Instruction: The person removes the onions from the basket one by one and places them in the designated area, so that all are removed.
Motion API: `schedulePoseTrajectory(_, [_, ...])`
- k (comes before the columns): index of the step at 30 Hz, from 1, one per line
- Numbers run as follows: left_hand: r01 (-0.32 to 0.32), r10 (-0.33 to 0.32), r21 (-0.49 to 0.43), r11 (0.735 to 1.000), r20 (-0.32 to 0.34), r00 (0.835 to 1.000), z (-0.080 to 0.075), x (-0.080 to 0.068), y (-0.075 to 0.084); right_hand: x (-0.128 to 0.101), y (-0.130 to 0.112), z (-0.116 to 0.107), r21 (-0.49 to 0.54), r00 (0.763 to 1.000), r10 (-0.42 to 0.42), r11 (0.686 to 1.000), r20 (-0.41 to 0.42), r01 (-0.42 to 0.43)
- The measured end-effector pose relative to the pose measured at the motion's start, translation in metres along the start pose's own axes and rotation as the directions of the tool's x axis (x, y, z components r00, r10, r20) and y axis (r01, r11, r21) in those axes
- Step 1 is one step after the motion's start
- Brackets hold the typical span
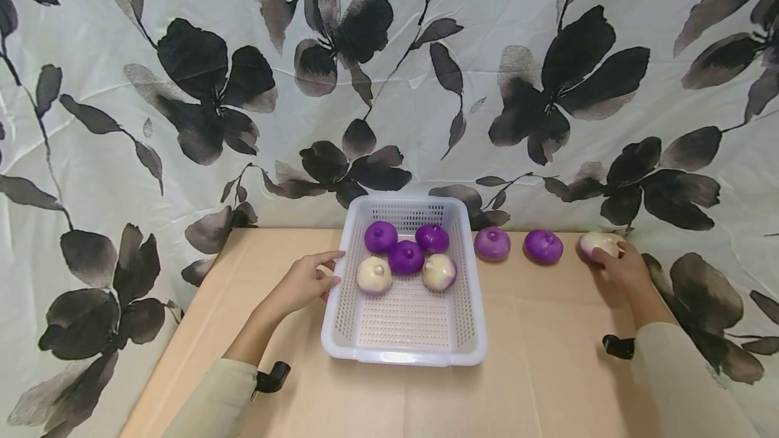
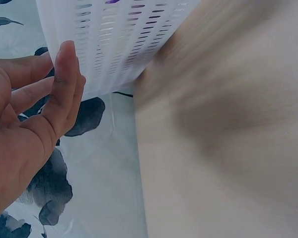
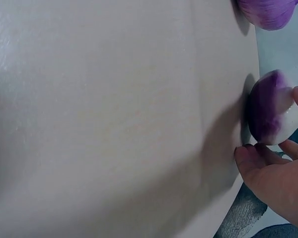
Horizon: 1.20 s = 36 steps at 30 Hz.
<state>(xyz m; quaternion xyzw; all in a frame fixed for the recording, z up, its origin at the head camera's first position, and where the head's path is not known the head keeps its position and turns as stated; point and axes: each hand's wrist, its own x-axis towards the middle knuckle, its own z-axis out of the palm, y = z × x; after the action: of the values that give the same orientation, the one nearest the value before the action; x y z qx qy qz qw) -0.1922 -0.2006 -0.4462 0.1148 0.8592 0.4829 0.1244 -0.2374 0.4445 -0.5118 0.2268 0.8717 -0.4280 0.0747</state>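
Observation:
At the right end of the table, my right hand [image 1: 623, 269] grips a white-and-purple onion [image 1: 599, 246], with the thumb and fingers on different sides of it. The right wrist view shows this onion [image 3: 273, 109] close to the table edge. My left hand [image 1: 305, 282] touches the left side of a white plastic basket [image 1: 404, 357], its fingers fairly straight; in the left wrist view the fingers [image 2: 64, 69] lie at the perforated wall. Inside the basket are several onions, some purple [image 1: 406, 258] and some whitish [image 1: 374, 275].
Two purple onions, one [image 1: 492, 244] beside the basket and another [image 1: 544, 247] farther right, form a row along the back of the tan table [image 1: 535, 357]. Behind the table hangs a white cloth [image 1: 450, 154] with dark flowers.

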Motion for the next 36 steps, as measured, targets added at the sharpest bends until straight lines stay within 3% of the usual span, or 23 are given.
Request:
schedulePoseTrajectory(12, [0.0, 0.0, -0.006, 1.0, -0.001, 1.0, 0.0, -0.001, -0.001, 0.001, 0.0, -0.003, -0.039, 0.999, -0.009, 0.999, 0.031, 0.01])
schedulePoseTrajectory(21, [-0.01, 0.01, 0.0, 1.0, -0.002, 1.0, 0.0, 0.001, -0.001, -0.001, -0.001, -0.006, -0.051, 1.0, -0.023, 0.998, 0.003, 0.023])
schedulePoseTrajectory(27, [-0.017, 0.017, 0.005, 1.0, -0.004, 1.0, 0.0, 0.001, -0.002, -0.013, -0.007, -0.016, -0.142, 0.987, -0.153, 0.979, -0.038, 0.147])
schedulePoseTrajectory(36, [-0.014, 0.014, 0.005, 1.0, -0.004, 1.0, -0.001, 0.001, -0.003, -0.037, -0.034, -0.022, -0.155, 0.922, -0.367, 0.925, -0.12, 0.348])
